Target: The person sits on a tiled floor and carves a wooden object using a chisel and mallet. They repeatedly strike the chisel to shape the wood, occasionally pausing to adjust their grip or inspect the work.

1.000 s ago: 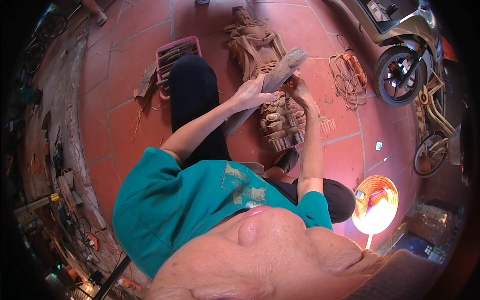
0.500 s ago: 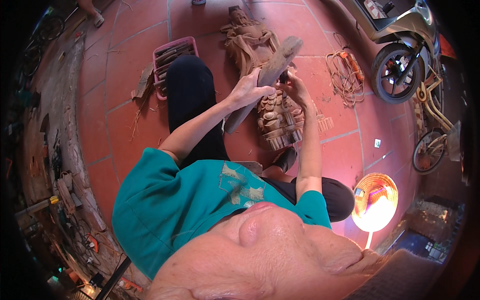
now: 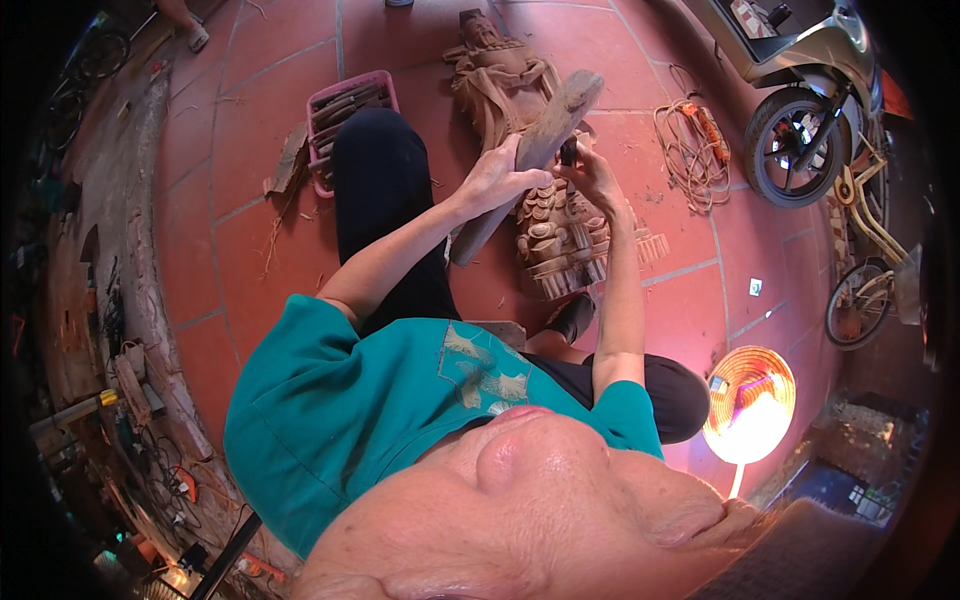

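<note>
My left hand (image 3: 503, 178) is wrapped round a long grey-brown slab (image 3: 548, 132) that looks like wood, tilted from lower left to upper right. Close to the slab's right side, my right hand (image 3: 594, 178) is closed on a small dark object (image 3: 569, 152), mostly hidden by the fingers. Behind and below both hands lies a carved wooden statue (image 3: 500, 80) of a robed figure on the tiled floor. The slab and my hands cover its middle.
A pink basket (image 3: 392, 90) of tool-like pieces stands beyond my left knee. On the right lie a coiled orange cord (image 3: 690, 165) and a parked motorbike (image 3: 800, 140). A bright round lamp (image 3: 752, 400) glows beside my right knee. A person's foot (image 3: 198, 38) shows far left.
Hardly anything differs. Both hands keep nearly the same place, and the slab's upper end has shifted very slightly to the left.
</note>
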Motion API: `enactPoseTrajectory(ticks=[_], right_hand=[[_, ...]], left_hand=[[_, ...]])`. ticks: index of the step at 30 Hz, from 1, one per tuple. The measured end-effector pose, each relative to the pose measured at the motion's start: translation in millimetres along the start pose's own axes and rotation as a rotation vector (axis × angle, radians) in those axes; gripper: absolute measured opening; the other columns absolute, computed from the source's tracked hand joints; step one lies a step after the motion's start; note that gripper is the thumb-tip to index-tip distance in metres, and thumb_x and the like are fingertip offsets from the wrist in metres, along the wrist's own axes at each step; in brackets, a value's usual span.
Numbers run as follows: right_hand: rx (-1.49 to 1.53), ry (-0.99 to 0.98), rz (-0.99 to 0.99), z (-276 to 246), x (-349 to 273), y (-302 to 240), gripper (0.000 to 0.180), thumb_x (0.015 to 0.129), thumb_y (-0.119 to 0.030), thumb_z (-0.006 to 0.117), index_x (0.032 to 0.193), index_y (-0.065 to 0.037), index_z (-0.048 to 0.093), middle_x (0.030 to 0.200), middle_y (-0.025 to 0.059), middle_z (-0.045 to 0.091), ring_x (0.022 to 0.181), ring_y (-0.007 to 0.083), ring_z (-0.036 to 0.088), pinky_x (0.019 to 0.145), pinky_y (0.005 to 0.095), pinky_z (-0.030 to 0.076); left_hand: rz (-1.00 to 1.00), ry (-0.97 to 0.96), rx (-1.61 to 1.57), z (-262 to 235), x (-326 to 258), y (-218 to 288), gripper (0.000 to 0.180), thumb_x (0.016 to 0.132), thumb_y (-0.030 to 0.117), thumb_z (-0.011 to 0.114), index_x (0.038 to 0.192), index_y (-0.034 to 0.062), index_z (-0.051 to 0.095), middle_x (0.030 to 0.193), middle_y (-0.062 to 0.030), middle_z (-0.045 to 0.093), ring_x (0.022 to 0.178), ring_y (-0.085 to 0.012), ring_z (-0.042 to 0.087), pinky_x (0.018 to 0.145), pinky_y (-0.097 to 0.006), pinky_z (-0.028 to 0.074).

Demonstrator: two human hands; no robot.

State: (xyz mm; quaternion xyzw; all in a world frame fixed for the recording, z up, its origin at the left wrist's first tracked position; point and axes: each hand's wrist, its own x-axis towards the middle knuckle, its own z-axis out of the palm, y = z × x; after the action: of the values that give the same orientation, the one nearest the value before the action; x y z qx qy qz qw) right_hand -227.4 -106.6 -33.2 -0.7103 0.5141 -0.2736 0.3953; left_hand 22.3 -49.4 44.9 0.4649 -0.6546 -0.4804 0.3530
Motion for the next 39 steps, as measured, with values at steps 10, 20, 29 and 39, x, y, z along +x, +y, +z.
enactPoseTrajectory(ticks=[10, 20, 29, 39], right_hand=[[-0.092, -0.008, 0.028, 0, 0, -6, 0.036, 0.087, -0.017, 0.076, 0.118, -0.004, 0.065, 0.092, 0.0025, 0.066, 0.08, 0.013, 0.054, 0.076, 0.0319, 0.047], [-0.018, -0.008, 0.036, -2, 0, 8, 0.042, 0.085, -0.022, 0.076, 0.121, -0.004, 0.064, 0.095, 0.0091, 0.068, 0.087, 0.02, 0.064, 0.082, 0.037, 0.052], [0.017, 0.095, -0.04, -12, -2, 5, 0.058, 0.081, -0.019, 0.083, 0.135, -0.01, 0.061, 0.103, 0.0084, 0.068, 0.095, 0.0206, 0.065, 0.085, 0.0372, 0.053], [0.14, 0.024, 0.149, -8, -5, -1, 0.061, 0.081, -0.027, 0.085, 0.135, -0.013, 0.063, 0.103, 0.0055, 0.07, 0.088, 0.0149, 0.065, 0.076, 0.0338, 0.054]], left_hand=[[-0.094, -0.131, 0.106, -1, -1, 2, 0.075, 0.078, 0.046, 0.075, 0.124, -0.0081, 0.052, 0.113, -0.0297, 0.066, 0.11, -0.0368, 0.065, 0.096, -0.043, 0.047], [-0.08, -0.126, 0.029, 0, -1, 11, 0.064, 0.081, 0.04, 0.077, 0.122, -0.0042, 0.056, 0.105, -0.0218, 0.068, 0.094, -0.0267, 0.068, 0.083, -0.038, 0.053], [-0.117, -0.044, -0.114, -5, 1, -8, 0.053, 0.086, 0.036, 0.078, 0.118, -0.0009, 0.057, 0.084, -0.0056, 0.062, 0.068, -0.0134, 0.061, 0.06, -0.029, 0.051], [-0.111, -0.075, -0.137, -3, 2, -7, 0.059, 0.085, 0.042, 0.077, 0.119, -0.0018, 0.056, 0.082, -0.0049, 0.061, 0.065, -0.0126, 0.06, 0.057, -0.029, 0.051]])
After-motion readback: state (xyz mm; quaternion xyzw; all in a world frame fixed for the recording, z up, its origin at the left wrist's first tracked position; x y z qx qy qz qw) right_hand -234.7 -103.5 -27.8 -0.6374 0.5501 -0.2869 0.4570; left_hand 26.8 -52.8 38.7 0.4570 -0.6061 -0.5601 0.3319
